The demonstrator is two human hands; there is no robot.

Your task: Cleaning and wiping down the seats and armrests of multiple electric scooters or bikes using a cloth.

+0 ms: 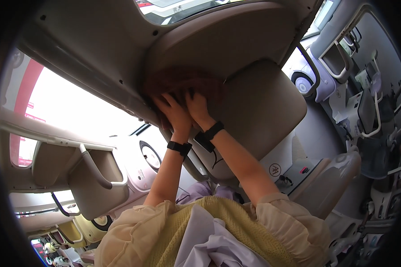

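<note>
Both my hands reach up to the tan padded seat back point(218, 40), inside a small vehicle cabin. A bunched dark red cloth point(182, 81) is pressed against its lower left part. My left hand point(176, 116) is on the cloth's left side, its fingertips sinking into the folds. Close beside it, my right hand point(199, 108) grips the same cloth with bent fingers, partly hidden in shadow. Black bands circle both wrists. A small black box point(204, 143) with a thin cord shows beside the right wristband.
Below the seat back juts a tan seat cushion point(267, 102). A dark curved armrest point(312, 75) stands at the right. More small vehicles, including a pink one point(140, 175) and a lilac one point(318, 80), are parked around. A grey-topped white panel point(303, 173) lies lower right.
</note>
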